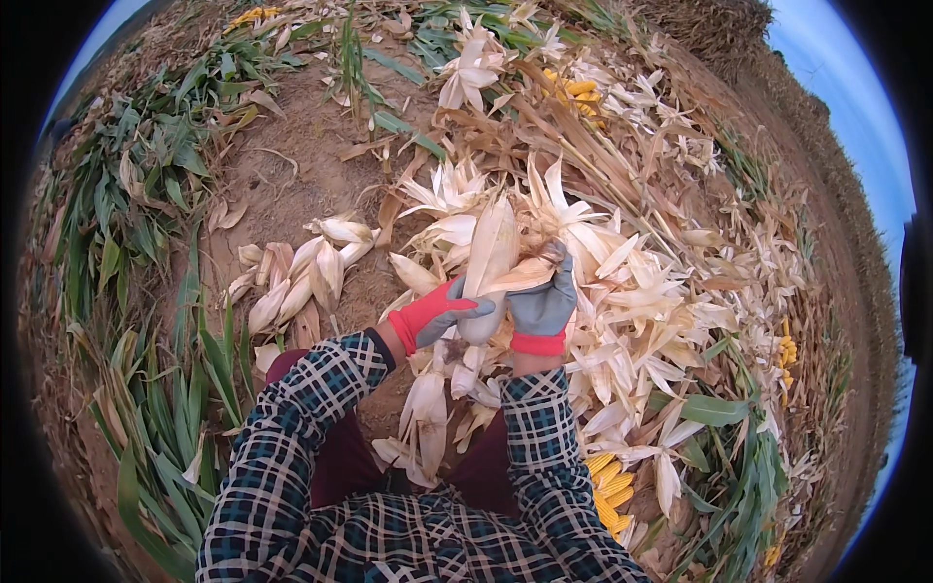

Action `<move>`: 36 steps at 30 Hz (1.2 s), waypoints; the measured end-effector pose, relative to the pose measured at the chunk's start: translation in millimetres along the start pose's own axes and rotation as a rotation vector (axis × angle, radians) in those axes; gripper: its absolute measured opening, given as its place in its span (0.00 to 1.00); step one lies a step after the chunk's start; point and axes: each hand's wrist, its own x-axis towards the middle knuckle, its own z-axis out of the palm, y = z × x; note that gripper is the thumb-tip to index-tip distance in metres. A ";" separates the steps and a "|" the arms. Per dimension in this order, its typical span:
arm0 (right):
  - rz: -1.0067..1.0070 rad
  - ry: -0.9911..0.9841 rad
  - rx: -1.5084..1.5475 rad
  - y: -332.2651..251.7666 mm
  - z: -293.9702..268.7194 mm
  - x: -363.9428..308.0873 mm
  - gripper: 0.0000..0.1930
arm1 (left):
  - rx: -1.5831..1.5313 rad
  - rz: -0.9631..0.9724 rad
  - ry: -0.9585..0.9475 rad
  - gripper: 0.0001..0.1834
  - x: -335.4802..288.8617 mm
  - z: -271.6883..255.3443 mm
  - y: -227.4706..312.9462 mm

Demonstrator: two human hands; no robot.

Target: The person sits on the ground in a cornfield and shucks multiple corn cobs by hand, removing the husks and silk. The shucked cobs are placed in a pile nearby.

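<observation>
Cream, papery-husked long corn ear (492,243); grey fabric gloves (544,306) with coral-red cuffs; plaid cloth sleeves (540,428) in dark teal, black and off-white; maroon cloth trousers (342,462); yellow kernelled cobs (610,491); green strap-shaped leaves (715,410); brown soil (277,146)

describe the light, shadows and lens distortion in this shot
Head view: soft daylight, no hard shadows on the soil; head view: fisheye bends the sky at right, corners black; head view: left hand, right hand and corn ear look clear, far plants softer.
</observation>
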 end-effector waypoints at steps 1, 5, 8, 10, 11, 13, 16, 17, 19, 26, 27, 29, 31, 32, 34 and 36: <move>0.008 0.019 -0.007 1.0 0.6 -0.2 0.13 | -0.057 -0.003 0.024 0.44 0.1 3.3 1.4; -0.055 -0.067 -0.089 10.9 7.4 -7.1 0.13 | -0.572 -0.024 0.011 0.36 1.9 11.7 -4.4; 0.149 -0.251 0.356 13.9 12.2 -2.9 0.13 | -0.546 0.012 0.116 0.32 6.2 10.9 -5.2; -0.029 0.174 -0.144 31.3 48.8 -20.2 0.16 | -0.476 0.051 0.203 0.25 6.2 6.4 3.1; 0.120 -0.012 0.030 32.2 56.5 -24.3 0.17 | -0.373 0.075 0.205 0.24 7.7 5.6 3.2; 0.380 -0.284 0.168 40.0 59.3 -26.4 0.20 | -0.232 0.079 0.245 0.23 -0.9 1.7 12.3; 0.389 -0.268 -0.502 45.2 73.9 -52.5 0.23 | -0.004 0.158 0.372 0.25 1.7 -11.9 23.3; 0.556 -0.289 -0.670 49.1 70.6 -62.7 0.23 | 0.146 0.291 0.464 0.26 4.0 -22.3 32.3; 0.732 -0.726 -1.362 74.4 48.7 -88.4 0.20 | -0.067 0.354 0.583 0.25 1.7 -57.7 68.1; 0.603 -0.467 -1.931 88.9 -10.6 -85.4 0.11 | 0.139 0.548 0.627 0.34 -10.2 -76.7 79.3; 0.596 -0.458 -1.833 85.2 -10.0 -80.6 0.12 | 0.186 0.563 0.616 0.37 -11.1 -81.3 79.7; 0.590 -0.383 -1.776 69.0 -7.6 -71.8 0.18 | 0.283 0.591 0.593 0.44 -15.0 -91.0 80.1; 0.432 -0.121 -1.489 50.3 1.9 -63.5 0.26 | 0.304 0.574 0.562 0.47 -10.1 -92.6 78.8; 0.353 0.000 -1.335 47.1 4.5 -61.4 0.29 | 0.318 0.565 0.548 0.48 -8.8 -92.8 77.5; 0.236 -0.025 -1.311 46.5 11.9 -56.9 0.35 | 0.154 0.414 0.435 0.48 -11.5 -74.8 75.8; 0.160 -0.054 -1.293 48.4 13.9 -55.0 0.39 | 0.067 0.318 0.257 0.47 -12.2 -48.9 77.7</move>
